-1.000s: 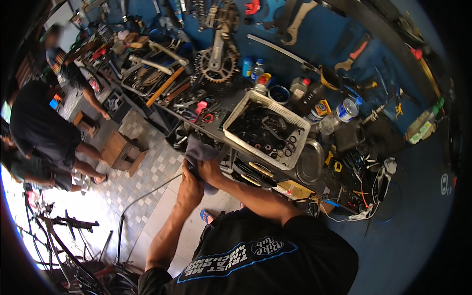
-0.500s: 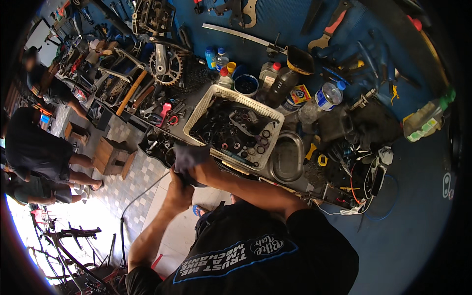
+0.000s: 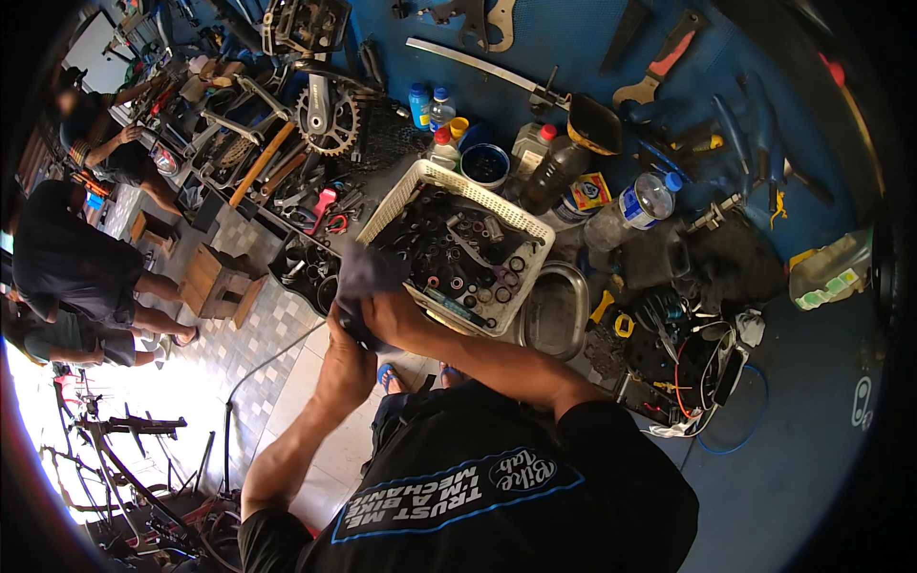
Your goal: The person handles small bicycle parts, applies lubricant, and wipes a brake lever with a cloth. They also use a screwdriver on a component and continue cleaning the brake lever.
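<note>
Both of my hands are together at the bench's near edge, working on a dark grey rag (image 3: 371, 270). Beneath it, my left hand (image 3: 346, 371) is closed on the bunched lower part of the cloth. My right hand (image 3: 394, 323) reaches across from the right and grips the rag from above, fingers partly covered by it. Whether the cloth wraps some other object, I cannot tell. Just beyond sits a cream plastic basket (image 3: 390, 194) full of small black and metal bike parts.
An oval metal tray (image 3: 556, 315) lies right of the basket. Bottles, including a clear one with a blue cap (image 3: 635, 212), stand behind it. A crankset (image 3: 327, 116) is at the back left. Two people (image 3: 72, 248) are on the left beside a wooden stool (image 3: 218, 285).
The rag's upper part has risen slightly and bulges more, while both hands keep their grip. The whole view has shifted a little. At far left, a person's arms now reach toward the bench.
</note>
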### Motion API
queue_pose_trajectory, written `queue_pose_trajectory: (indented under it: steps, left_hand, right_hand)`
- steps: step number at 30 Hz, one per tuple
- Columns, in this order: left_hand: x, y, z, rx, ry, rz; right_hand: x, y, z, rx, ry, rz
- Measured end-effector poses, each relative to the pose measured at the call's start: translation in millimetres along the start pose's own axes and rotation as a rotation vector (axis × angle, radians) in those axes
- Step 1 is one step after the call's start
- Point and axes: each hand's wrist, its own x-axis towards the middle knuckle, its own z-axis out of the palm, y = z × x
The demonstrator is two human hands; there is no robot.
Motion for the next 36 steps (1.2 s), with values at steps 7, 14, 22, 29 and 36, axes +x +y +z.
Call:
queue_pose_trajectory:
  steps: [7,14,22,29,36]
  left_hand:
    - [-2,7,-58,-0.796,-0.376,-0.724]
    - [-8,-58,-95,-1.353,-0.711,-0.603]
    - [-27,-109,-81,-1.509,-0.55,-0.321]
    - [-25,-133,-71,-1.281,-0.352,-0.319]
    - [-13,-122,-69,-0.301,0.034,0.139]
  right_hand:
    - [0,-29,-6,-0.2,-0.029,-0.152]
    - [20,-62,-30,0.207,-0.341,-0.337]
    - [-76,-76,-101,-0.34,0.494,0.04]
    - [-226,-78,-226,-1.019,0.474,0.94]
    - [-392,-3,-307,-0.59,0.735,1.341]
